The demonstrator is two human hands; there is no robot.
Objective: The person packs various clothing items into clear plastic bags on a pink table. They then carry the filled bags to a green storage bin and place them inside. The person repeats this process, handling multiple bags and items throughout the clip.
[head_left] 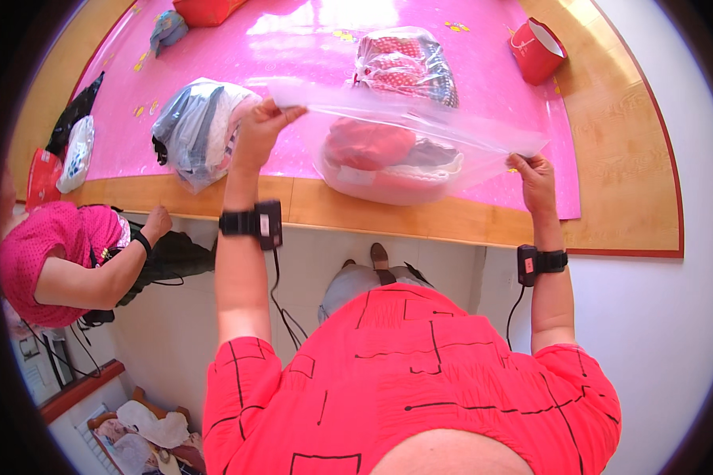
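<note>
Stretched between my two hands is the top edge of a large clear plastic bag, with folded red, grey and white cloth inside. My left hand pinches the bag's left corner between thumb and fingers. At the opposite corner my right hand grips the same edge. The bag's filled part rests at the table's near edge. Just left of my left wrist sits another clear bag of grey and white clothes. Beyond the bag I hold lies a clear bag of red dotted and dark checked cloth.
A pink sheet covers much of the wooden table. A red container stands at the right; a blue cloth item lies far left. Small packages lie on the left edge, near a person in pink.
</note>
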